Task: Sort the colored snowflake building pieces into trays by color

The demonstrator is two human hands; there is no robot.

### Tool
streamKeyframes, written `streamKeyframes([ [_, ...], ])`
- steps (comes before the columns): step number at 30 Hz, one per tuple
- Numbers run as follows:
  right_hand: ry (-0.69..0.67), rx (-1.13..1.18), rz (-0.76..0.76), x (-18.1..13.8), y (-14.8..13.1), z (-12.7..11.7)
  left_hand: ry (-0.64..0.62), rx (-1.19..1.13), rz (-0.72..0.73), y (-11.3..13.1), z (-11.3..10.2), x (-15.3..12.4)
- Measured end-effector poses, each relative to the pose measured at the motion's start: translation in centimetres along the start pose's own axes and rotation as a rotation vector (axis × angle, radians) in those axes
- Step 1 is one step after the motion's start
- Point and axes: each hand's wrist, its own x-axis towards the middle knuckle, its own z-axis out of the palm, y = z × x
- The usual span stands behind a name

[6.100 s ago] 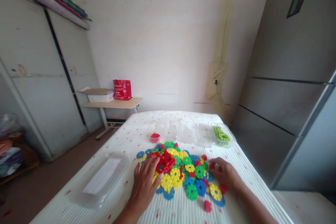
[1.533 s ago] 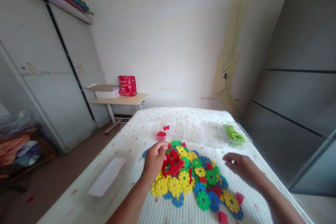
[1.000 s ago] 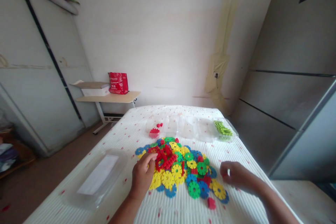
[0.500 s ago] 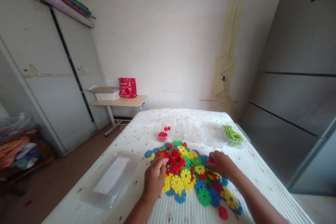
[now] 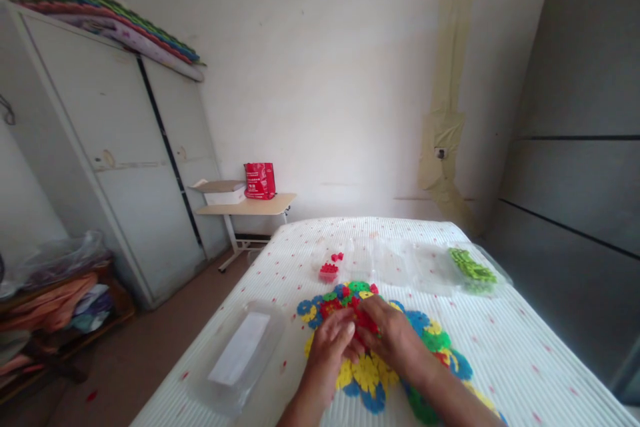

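Observation:
A pile of flat plastic flower-shaped discs (image 5: 373,373) in yellow, blue, green and red lies on the white ribbed bed cover (image 5: 525,360). My left hand (image 5: 333,347) and my right hand (image 5: 395,337) meet over the middle of the pile. Both have their fingers curled round a cluster of joined red pieces (image 5: 365,321). Much of that cluster is hidden by the fingers. Beyond the pile, a clear compartment tray (image 5: 400,263) holds a few red pieces (image 5: 329,271) at its left end and green pieces (image 5: 471,267) at its right end.
A clear plastic lid (image 5: 240,357) with a white sheet inside lies left of the pile. A small side table (image 5: 247,205) with a red bag and a box stands by the wall. A grey wardrobe stands on the left, a grey fridge on the right.
My right hand has moved left from the pile's right side to join my left hand on the red cluster. The camera has tilted up and shifted.

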Motion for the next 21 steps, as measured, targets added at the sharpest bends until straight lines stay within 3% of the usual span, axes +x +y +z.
streamKeyframes([
  [5, 0.112, -0.067, -0.137, 0.0, 0.6, 3.8, 0.007, -0.091, -0.047, -0.7, -1.4, 0.5],
  [10, 0.143, -0.073, -0.165, -0.5, 1.1, 5.5, 0.010, -0.067, -0.095, -1.0, -1.7, 0.8],
  [21, 0.006, 0.108, 0.032, -1.1, 0.3, 3.3, 0.090, -0.133, -0.087, 0.1, -1.2, 0.6],
])
